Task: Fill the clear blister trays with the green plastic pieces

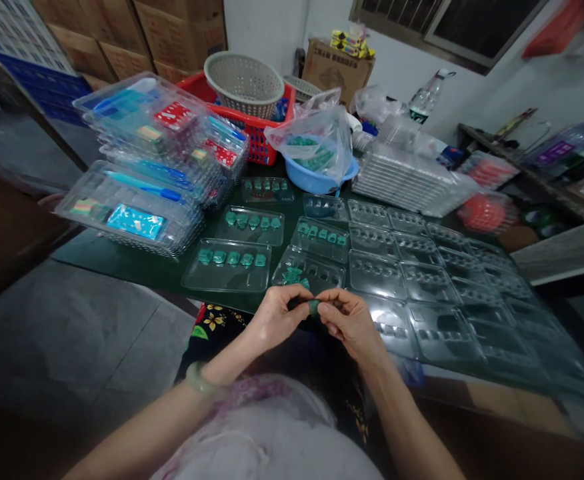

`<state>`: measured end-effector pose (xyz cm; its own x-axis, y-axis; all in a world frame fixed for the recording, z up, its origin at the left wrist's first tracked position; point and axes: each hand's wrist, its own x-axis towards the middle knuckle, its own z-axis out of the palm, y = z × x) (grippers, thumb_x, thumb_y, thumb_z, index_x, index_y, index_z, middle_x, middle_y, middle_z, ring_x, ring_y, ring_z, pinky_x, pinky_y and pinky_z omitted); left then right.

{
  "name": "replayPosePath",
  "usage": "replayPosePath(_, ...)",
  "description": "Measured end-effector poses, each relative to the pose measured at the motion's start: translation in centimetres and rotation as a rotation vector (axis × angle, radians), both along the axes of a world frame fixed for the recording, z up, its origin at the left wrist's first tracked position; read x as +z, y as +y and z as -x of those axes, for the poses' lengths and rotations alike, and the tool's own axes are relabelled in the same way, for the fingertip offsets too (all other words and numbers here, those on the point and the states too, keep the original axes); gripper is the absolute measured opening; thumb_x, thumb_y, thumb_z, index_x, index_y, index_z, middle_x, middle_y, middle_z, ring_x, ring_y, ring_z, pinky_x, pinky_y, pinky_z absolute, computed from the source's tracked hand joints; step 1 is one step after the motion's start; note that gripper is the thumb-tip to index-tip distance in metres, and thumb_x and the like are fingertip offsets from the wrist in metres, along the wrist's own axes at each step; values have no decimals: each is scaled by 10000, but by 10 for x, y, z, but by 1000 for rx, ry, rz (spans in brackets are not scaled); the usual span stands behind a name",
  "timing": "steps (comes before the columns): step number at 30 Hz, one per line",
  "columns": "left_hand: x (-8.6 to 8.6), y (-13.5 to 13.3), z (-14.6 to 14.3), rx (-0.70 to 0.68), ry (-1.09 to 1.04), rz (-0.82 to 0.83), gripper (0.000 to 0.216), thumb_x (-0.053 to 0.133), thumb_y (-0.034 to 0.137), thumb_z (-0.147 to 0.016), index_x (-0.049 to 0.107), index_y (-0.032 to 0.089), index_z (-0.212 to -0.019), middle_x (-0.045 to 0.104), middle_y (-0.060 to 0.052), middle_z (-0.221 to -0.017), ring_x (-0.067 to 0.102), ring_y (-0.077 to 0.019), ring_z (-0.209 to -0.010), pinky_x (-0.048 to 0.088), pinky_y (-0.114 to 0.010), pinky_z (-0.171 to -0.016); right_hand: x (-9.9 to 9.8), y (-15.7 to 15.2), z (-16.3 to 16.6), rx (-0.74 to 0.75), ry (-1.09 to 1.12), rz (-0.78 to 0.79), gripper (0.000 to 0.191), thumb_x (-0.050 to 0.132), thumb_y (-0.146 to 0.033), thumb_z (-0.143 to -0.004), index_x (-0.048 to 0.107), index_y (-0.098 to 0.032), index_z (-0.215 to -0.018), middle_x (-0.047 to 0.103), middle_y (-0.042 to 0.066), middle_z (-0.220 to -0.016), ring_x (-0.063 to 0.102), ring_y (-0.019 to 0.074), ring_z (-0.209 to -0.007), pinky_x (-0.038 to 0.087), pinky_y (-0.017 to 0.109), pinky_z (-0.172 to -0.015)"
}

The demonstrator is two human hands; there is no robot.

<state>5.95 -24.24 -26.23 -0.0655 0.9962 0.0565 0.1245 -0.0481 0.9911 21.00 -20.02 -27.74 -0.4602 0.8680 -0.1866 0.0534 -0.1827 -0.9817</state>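
Between the pinched fingers (299,308) of the left hand (277,319) and the right hand (349,321), a small green piece (313,307) was gripped just above the near edge of the table (122,263), apparently to be worked from both sides. A partly filled tray (308,272) was set just beyond, within reach. Filled trays (227,267) were ranged to its left and empty trays (377,273) to its right. The piece's shape was mostly hidden by fingertips, and the far right was blurred.
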Motion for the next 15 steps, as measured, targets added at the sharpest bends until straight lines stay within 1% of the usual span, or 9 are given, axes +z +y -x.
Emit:
replayPosePath(2, 0, 2, 2, -67, 23, 82, 133, 527, 203, -719, 645, 143, -705, 546, 14, -545, 451, -78, -497, 336, -183, -460, -1, -2, -1, -1, -27, -2, 204, 642, -330, -681, 600, -177, -809, 497, -46, -520, 352, 39, -373, 217, 162, -335)
replayPosePath(3, -1, 4, 2, -93, -10, 136, 140, 535, 226, -720, 643, 137, -708, 518, 22, -508, 420, -70, -455, 301, -179, -421, 0, -3, -2, -1, -39, -14, 197, 638, -330, -684, 600, -177, -802, 497, -46, -522, 353, 40, -375, 227, 165, -340)
replayPosePath(6, -8, 8, 3, -135, -218, 247, 185, 565, 288, -715, 624, 117, -752, 455, 39, -479, 345, -45, -398, 218, -170, -376, 2, 3, -8, -13, -88, -108, 187, 615, -332, -702, 605, -175, -803, 508, -33, -550, 380, 55, -411, 282, 178, -376)
replayPosePath(7, -11, 10, 3, -130, -290, 263, 207, 571, 305, -717, 617, 113, -777, 447, 41, -485, 331, -39, -395, 205, -169, -377, 4, 9, -12, -31, -120, -169, 194, 607, -332, -707, 610, -176, -823, 522, -23, -574, 404, 66, -438, 310, 187, -400)
replayPosePath(9, -14, 10, 5, -94, -387, 278, 244, 582, 330, -718, 607, 112, -824, 451, 37, -511, 333, -35, -410, 202, -169, -390, 6, 25, -22, -106, -220, -342, 220, 597, -327, -712, 621, -181, -875, 551, -4, -637, 461, 94, -518, 370, 215, -478)
replayPosePath(11, -16, 9, 8, -45, -420, 282, 263, 598, 343, -712, 605, 115, -842, 456, 30, -530, 350, -40, -431, 213, -172, -402, 4, 45, -32, -186, -346, -545, 232, 582, -312, -720, 631, -185, -909, 570, 8, -686, 504, 122, -608, 408, 253, -586)
replayPosePath(12, -16, 8, 11, -25, -425, 281, 265, 606, 346, -706, 607, 116, -839, 454, 29, -534, 353, -42, -436, 218, -174, -406, 2, 55, -36, -203, -405, -629, 231, 569, -301, -725, 635, -184, -914, 578, 11, -700, 517, 132, -641, 414, 269, -631)
replayPosePath(13, -15, 6, 13, -12, -424, 278, 264, 612, 348, -702, 609, 119, -833, 454, 28, -537, 353, -43, -438, 223, -177, -408, 0, 64, -38, -198, -456, -693, 228, 555, -289, -730, 639, -182, -913, 586, 15, -709, 526, 140, -662, 415, 281, -661)
replayPosePath(15, -15, 2, 17, 5, -413, 270, 257, 618, 351, -697, 611, 126, -819, 448, 33, -529, 334, -40, -426, 213, -179, -403, -7, 76, -40, -126, -530, -766, 223, 530, -268, -736, 644, -176, -905, 600, 22, -717, 540, 148, -672, 418, 287, -674)
